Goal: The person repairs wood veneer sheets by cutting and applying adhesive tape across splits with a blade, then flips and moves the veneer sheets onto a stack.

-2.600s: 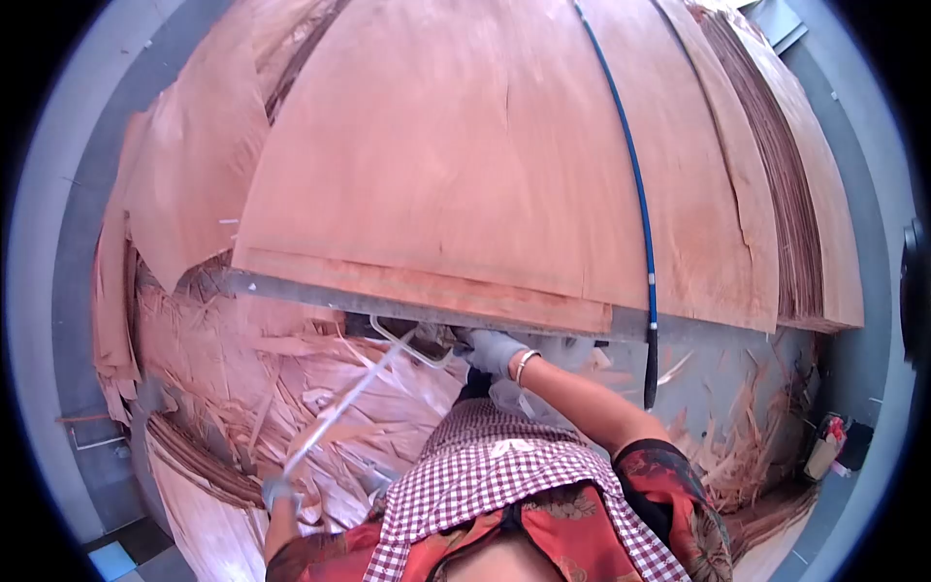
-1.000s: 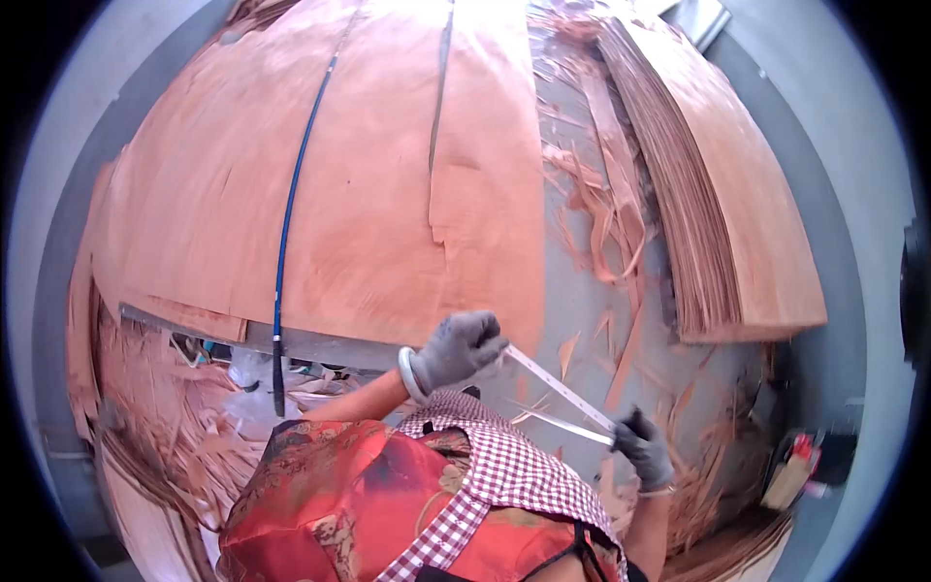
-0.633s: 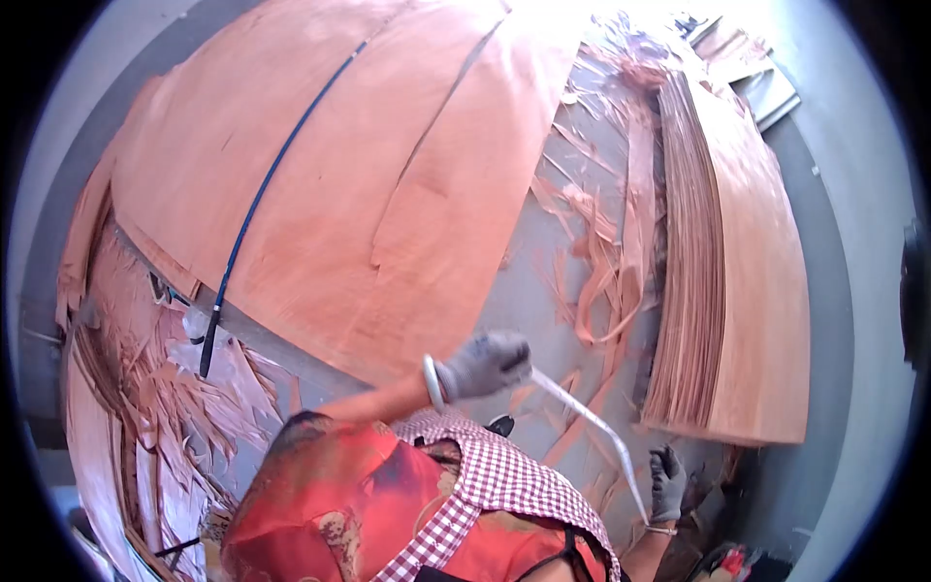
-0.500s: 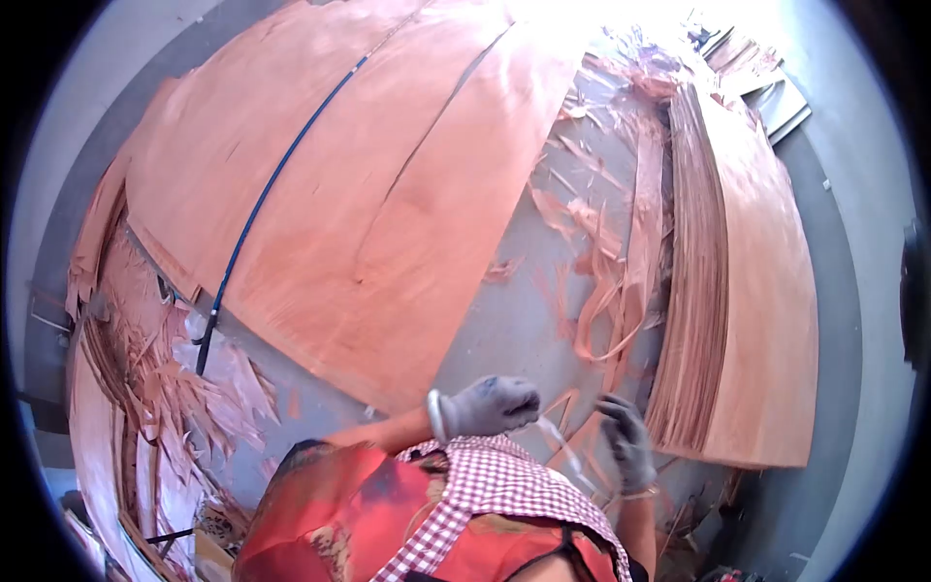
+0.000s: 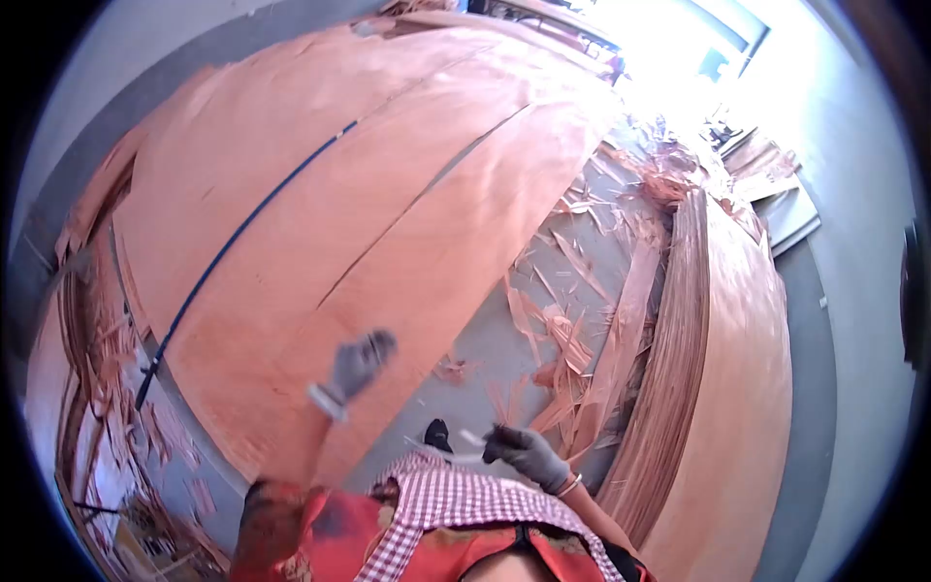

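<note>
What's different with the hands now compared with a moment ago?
The left hand has let go of the white strip and swung left, over the large wood sheet; the right hand now grips the strip. The blue pole still lies on the sheet.

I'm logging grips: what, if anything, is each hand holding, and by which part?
The right hand appears to grip a white tape; blur hides whether it is held at an end. Nothing shows held in the left hand.

Left grip (image 5: 361,365) extends farther forward than curled right grip (image 5: 529,456).
</note>
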Motion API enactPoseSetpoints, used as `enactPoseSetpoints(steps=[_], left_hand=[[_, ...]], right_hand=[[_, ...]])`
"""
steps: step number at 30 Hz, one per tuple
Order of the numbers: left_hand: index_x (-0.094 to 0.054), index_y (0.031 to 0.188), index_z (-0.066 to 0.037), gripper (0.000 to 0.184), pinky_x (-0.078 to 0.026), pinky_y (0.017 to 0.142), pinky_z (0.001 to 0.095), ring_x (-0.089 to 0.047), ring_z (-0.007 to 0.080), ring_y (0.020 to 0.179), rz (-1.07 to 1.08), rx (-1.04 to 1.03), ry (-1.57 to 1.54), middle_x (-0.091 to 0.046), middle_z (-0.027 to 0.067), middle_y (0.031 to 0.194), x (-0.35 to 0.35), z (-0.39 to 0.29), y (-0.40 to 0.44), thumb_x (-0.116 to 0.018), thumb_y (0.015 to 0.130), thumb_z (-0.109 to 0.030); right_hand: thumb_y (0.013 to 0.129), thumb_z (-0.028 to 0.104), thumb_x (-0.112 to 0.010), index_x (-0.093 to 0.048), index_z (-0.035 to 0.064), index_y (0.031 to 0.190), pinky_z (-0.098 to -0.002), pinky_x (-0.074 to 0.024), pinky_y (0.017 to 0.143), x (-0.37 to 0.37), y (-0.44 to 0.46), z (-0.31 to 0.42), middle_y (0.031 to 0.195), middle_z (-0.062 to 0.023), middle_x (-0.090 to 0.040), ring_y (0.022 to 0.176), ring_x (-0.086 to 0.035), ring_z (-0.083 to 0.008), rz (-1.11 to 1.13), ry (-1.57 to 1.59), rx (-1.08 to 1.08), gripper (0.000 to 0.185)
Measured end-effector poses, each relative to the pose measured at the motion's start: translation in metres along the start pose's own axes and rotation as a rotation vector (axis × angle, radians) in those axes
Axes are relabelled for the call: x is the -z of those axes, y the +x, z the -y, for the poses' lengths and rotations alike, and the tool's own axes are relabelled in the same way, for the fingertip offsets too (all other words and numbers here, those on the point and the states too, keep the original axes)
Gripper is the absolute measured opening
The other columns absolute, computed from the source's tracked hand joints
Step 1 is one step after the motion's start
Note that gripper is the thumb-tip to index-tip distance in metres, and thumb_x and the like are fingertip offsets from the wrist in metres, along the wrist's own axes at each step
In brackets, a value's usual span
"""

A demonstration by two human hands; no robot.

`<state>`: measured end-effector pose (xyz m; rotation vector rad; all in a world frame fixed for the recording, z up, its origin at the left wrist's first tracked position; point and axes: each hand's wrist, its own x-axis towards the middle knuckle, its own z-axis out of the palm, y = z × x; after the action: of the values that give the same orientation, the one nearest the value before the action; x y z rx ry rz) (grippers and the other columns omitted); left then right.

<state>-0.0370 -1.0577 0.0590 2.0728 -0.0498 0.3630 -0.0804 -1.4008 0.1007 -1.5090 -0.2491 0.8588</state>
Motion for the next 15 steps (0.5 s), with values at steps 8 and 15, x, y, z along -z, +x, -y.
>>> enactPoseSetpoints(steps=[8, 15], left_hand=[[-0.062, 0.089, -0.009, 0.026, -0.043, 0.079, 0.0478, -0.06, 0.0334, 0.088, -0.185, 0.399, 0.896, -0.065, 0.0144, 0.091, -0.019, 0.078, 0.205, -0.056, 0.084, -0.034], [-0.063, 0.073, -0.012, 0.015, -0.041, 0.082, 0.0437, -0.056, 0.0275, 0.092, -0.183, 0.553, 0.911, -0.063, 0.0087, 0.086, -0.044, 0.084, 0.237, -0.067, 0.07, -0.026]], right_hand=[[0.089, 0.006, -0.059, -0.062, -0.0007, 0.098, -0.0264, -0.0455, 0.078, 0.128, 0.032, 0.035, 0.086, -0.0046, -0.064, 0.082, -0.059, -0.0139, -0.194, 0.165, -0.07, 0.011], [0.09, 0.012, -0.06, -0.059, 0.0012, 0.106, -0.0263, -0.0468, 0.076, 0.259, 0.106, 0.039, 0.086, -0.0014, -0.063, 0.081, -0.058, -0.0115, -0.038, 0.019, -0.142, 0.019]])
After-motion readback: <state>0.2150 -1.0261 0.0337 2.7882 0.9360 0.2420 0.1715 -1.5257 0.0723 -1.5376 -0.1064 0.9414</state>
